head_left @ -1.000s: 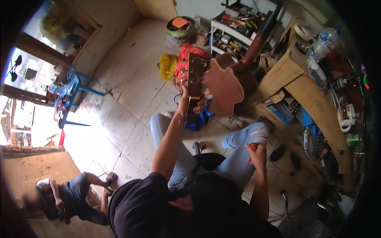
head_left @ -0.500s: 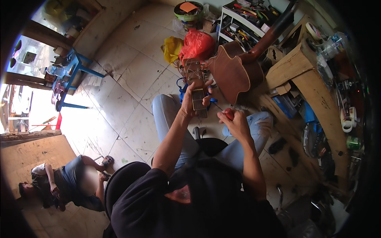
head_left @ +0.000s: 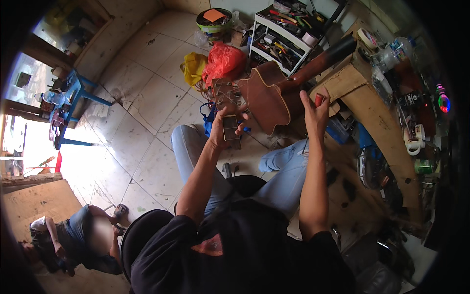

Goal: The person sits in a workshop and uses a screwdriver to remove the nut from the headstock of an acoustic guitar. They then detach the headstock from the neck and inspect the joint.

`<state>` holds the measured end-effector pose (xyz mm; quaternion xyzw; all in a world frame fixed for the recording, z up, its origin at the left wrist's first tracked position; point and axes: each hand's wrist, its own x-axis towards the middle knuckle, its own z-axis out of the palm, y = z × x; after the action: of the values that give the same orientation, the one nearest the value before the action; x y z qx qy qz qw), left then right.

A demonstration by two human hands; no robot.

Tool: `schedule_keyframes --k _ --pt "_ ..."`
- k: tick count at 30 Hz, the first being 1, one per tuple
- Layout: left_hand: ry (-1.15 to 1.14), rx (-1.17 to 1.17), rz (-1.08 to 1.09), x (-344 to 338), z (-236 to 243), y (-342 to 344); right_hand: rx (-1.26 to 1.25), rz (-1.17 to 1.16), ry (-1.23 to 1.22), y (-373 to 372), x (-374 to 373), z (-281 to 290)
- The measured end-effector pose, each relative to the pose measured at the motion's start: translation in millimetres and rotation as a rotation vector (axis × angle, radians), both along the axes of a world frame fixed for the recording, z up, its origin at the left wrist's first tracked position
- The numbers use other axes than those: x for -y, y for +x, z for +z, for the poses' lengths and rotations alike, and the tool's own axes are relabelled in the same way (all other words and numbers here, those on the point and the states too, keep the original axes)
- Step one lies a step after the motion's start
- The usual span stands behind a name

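The left hand, near the middle of the frame, grasps a brown wooden guitar neck with metal frets, its thumb and fingers wrapped around it; the flat headstock and its loose pale strings point to the top of the frame. The right hand, right of the middle, is closed around a small red handle, raised; what is at its other end I cannot tell surely.

Between and above the two hands is a red-brown wooden guitar body with a pale line along its curved edge. Its left edge is just beside the headstock, and its dark neck slants to the upper right, close to the edge of a light-brown wooden desk. The right hand is also near this desk, so the room on that side is narrow.

Above the headstock lies a red plastic bag. On the left, a broad stretch of pale tiled floor gives wide room, up to a blue plastic stool.
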<state>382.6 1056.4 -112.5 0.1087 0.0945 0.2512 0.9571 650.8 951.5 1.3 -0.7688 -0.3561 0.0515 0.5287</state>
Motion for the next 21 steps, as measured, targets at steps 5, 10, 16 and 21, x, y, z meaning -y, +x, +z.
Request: schedule_keyframes --k 5,10,16,21 --pt "0.052 -0.002 -0.044 -0.4 -5.7 -3.2 0.186 -0.061 0.068 40.4 -18.0 -35.2" --pt "0.044 -0.018 -0.016 3.2 -4.4 -13.1 0.017 0.017 0.026 36.2 -24.1 -26.7" --pt "0.069 0.007 -0.017 3.4 -12.7 -17.5 0.044 0.041 0.02 38.5 -24.6 -22.1" --pt "0.049 -0.04 -0.011 6.0 -12.4 -15.9 -0.009 0.079 -0.003 38.3 -17.6 -28.0"
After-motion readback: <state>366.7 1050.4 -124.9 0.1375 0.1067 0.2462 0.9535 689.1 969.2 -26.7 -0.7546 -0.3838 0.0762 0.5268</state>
